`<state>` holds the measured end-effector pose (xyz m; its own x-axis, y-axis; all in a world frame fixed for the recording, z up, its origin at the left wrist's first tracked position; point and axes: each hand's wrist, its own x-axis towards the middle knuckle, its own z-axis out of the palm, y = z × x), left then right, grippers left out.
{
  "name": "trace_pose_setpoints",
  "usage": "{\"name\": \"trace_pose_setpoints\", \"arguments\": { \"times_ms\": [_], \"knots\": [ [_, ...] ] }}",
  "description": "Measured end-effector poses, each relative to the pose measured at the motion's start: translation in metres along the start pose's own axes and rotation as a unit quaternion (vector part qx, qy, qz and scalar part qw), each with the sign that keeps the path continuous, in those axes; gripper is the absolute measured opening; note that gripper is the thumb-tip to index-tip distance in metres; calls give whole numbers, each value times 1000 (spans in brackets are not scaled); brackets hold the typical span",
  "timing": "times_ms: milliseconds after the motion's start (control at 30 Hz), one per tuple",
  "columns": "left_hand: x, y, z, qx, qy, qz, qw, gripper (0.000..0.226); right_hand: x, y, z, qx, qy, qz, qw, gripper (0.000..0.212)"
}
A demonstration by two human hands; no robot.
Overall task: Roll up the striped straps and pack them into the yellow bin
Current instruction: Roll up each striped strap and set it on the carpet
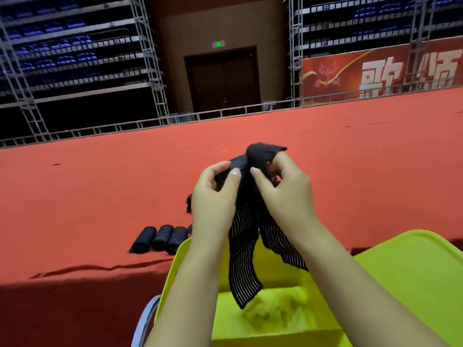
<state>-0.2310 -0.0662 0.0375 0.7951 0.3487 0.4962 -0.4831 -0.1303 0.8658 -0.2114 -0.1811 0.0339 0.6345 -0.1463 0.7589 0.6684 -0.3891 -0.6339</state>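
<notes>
Hands together, left hand point(215, 194) and right hand point(280, 194) pinch the strap point(244, 249) by its top end, its length hanging straight down into the near yellow bin point(411, 266).

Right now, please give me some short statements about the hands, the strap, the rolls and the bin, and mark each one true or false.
1. Both hands, left and right, hold one strap. True.
2. The strap is fully rolled. False: two striped ends hang loose.
3. The loose ends hang over the yellow bin. True.
4. The rolls lie inside the bin. False: they lie on the red carpet beside it.
5. The door behind is open. False: it is closed.
</notes>
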Motion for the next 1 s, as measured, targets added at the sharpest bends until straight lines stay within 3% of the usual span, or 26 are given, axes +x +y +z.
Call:
{"name": "trace_pose_setpoints", "arguments": {
  "times_ms": [67, 300, 467, 633, 733, 800, 900, 1000],
  "knots": [
    [-9, -4, 4, 24, -25, 2, 999, 20, -17, 2, 2, -1, -27, 5, 1000, 13],
    [-29, -16, -3, 31, -90, -15, 995, 19, -43, 13, -11, -7, -130, 13, 991, 44],
    [-33, -21, -10, 18, -103, -2, 995, 14, -52, 17, -25, 25, -184, 60, 981, 35],
    [-37, -25, -11, -12, -94, -10, 995, 15, -49, 24, -29, 102, -98, 117, 983, 17],
    [-38, -25, -12, -44, -115, -15, 992, 12, -46, 30, -29, 159, -55, 163, 972, 32],
    [-38, -26, -14, -57, -141, -24, 988, 10, -43, 32, -31, 222, -67, 188, 954, 36],
    [-36, -33, -18, -69, -174, -47, 981, 17, -40, 31, -33, 289, -84, 173, 938, 24],
    [-35, -35, -16, -82, -158, -82, 981, 20, -39, 27, -34, 316, -62, 141, 936, 13]
  ]
}}
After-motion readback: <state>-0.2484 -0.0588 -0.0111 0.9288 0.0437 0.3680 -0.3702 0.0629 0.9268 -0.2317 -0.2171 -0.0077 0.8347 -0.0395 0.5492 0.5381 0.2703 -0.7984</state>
